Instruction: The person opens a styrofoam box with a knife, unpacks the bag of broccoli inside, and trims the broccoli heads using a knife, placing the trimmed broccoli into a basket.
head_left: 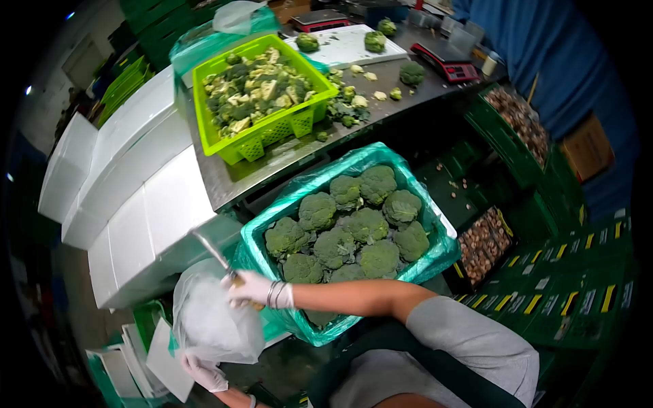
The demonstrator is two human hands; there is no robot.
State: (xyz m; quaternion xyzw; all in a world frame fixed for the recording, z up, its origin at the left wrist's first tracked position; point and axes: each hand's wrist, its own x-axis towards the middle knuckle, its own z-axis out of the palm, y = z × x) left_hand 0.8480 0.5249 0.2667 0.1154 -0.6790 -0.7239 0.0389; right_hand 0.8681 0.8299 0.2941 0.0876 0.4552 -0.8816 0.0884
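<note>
A metal tool (pixel 212 249) with a thin shaft is held in my right hand (pixel 249 288), which wears a white glove and has its fingers wrapped round the handle. Below and to the left, my gloved left hand (pixel 205 373) touches the lower edge of a translucent plastic bag (pixel 216 316) that looks filled with something white. Whether its fingers grip the bag is hard to make out. Beside my right forearm stands a crate lined with teal plastic (pixel 253 239), holding several broccoli heads (pixel 335 247).
A lime-green basket (pixel 204 132) of cut florets stands on the metal table (pixel 224 187). Behind it are a white board (pixel 347 51) and a red scale (pixel 457 71). White foam boxes (pixel 163 197) line the left; green crates (pixel 558 285) fill the right.
</note>
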